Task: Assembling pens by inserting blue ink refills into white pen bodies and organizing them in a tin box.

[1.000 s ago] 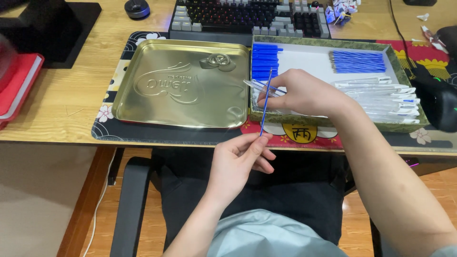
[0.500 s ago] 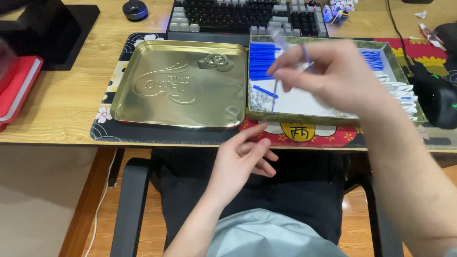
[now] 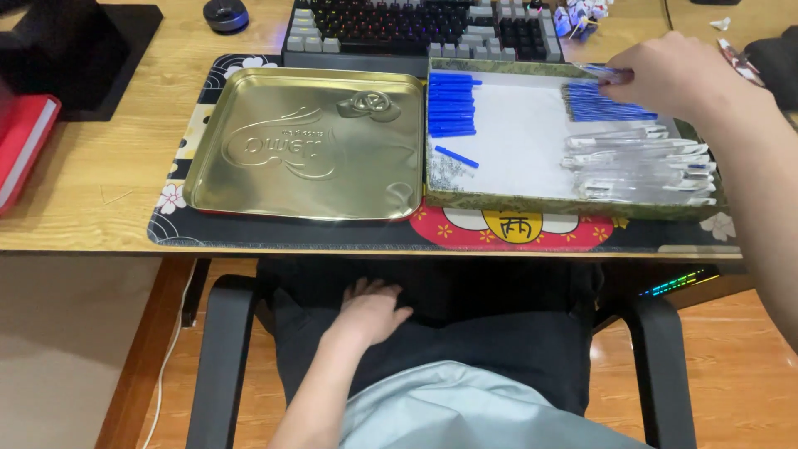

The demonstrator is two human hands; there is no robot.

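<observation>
Refill (image 3: 600,71) pinched in my R hand (image 3: 665,76), over the refill pile (image 3: 607,103).
Lay it parallel w/ pile; L hand (image 3: 370,312) flat on lap, holding nothing.

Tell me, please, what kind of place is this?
Probably a home desk or small workstation: a wooden desk with a keyboard, a desk mat, and an office chair under the seated person.

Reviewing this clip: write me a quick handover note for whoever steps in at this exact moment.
Left hand: empty, resting flat on the lap.
Right hand: at the back right of the open box, fingers pinched on a thin piece above the blue refills.
In the box: blue caps stacked left, one loose blue cap, clear pen barrels right.
Gold lid lies beside the box.
Done: parts sorted in groups. Left: loose cap unsorted.
</observation>
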